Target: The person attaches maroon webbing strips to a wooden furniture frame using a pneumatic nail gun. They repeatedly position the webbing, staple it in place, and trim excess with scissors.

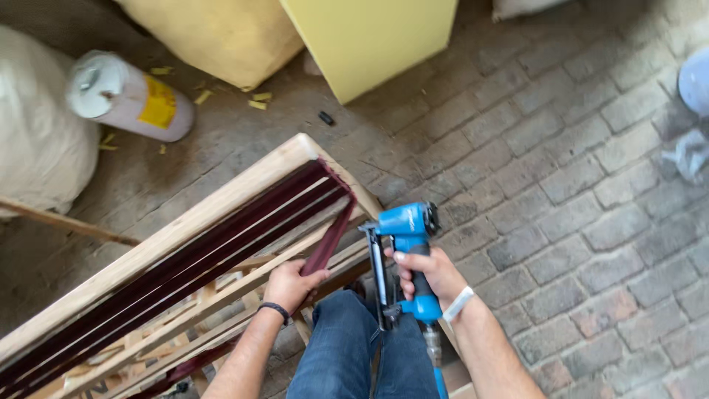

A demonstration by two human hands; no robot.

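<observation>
My left hand (290,284) grips a dark maroon webbing strap (331,236) and holds it taut against the end of a pale wooden frame (221,199). Several maroon straps run lengthwise along that frame. My right hand (430,272) holds a blue pneumatic staple gun (405,251) by its handle, with its nose near the frame's end rail just right of the strap. An air hose leaves the bottom of the gun. My knee in blue jeans (347,347) sits between both arms.
Brick paving covers the ground to the right. Yellow foam blocks (369,37) lie at the top. A white canister with a yellow label (125,96) lies on its side at the upper left, beside a white sack (33,118). Foam scraps are scattered nearby.
</observation>
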